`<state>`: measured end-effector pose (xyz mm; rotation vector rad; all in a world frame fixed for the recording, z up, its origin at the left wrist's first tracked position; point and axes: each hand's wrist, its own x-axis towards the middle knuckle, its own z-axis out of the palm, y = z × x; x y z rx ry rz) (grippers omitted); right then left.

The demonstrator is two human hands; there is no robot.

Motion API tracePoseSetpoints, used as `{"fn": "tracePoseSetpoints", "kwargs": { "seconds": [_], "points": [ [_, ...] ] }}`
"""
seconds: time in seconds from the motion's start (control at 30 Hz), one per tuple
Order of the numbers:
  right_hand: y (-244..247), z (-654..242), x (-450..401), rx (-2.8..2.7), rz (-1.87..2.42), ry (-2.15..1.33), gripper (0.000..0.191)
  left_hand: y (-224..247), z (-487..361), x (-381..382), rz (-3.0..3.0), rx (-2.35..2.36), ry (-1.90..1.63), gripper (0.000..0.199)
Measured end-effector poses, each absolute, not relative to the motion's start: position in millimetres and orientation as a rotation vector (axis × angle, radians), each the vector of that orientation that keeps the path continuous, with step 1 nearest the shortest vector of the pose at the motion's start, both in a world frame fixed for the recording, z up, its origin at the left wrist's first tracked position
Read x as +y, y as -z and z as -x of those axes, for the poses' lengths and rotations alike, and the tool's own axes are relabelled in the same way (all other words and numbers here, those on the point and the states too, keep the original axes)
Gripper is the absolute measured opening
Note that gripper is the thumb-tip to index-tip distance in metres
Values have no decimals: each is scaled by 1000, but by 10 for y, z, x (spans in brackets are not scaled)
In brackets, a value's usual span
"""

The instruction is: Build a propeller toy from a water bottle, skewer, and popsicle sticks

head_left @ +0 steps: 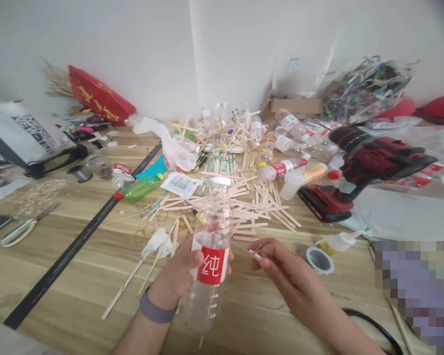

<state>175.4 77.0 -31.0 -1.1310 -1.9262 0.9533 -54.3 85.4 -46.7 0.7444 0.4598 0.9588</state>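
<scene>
My left hand [174, 276], with a grey band at the wrist, is wrapped round a clear plastic bottle [203, 308]. The bottle tilts slightly, its white cap [222, 182] pointing away from me, and a red and white label crosses its middle. To the right of the bottle, my right hand [288, 271] pinches a small white piece [254, 255] between thumb and fingers. A thin line runs from that piece towards the bottle's side; whether it enters the bottle I cannot tell. A thin stick end [201, 341] shows below the bottle's base.
Wooden craft sticks [259, 212] lie scattered beyond the bottle. A red cordless drill [373, 162] stands at right, near a glue bottle [338, 242] and a roll of grey tape [319, 260]. Scissors [25, 228] and a green bottle [142, 190] lie left. Several plastic bottles sit behind.
</scene>
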Motion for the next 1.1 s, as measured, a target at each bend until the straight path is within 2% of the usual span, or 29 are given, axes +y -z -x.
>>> {"fn": "tracePoseSetpoints", "kwargs": {
  "seconds": [0.3,0.63,0.83,0.9,0.97,1.1],
  "points": [
    [289,-1860,748,-1966,1137,-808,25,419,538,791,-729,521,-967,72],
    [234,-1898,709,-2016,1106,-722,21,466,588,783,-724,517,-998,69],
    [227,-1777,639,-2043,1024,-661,15,409,508,730,-808,629,-885,61],
    [226,-1751,641,-2062,1034,-495,13,418,502,717,-853,648,-828,68],
    [231,-1741,655,-2048,1064,-186,11,436,508,708,-869,668,-785,73],
    [262,-1738,705,-2039,1089,331,8,462,527,691,-854,684,-795,67]
  ]
}}
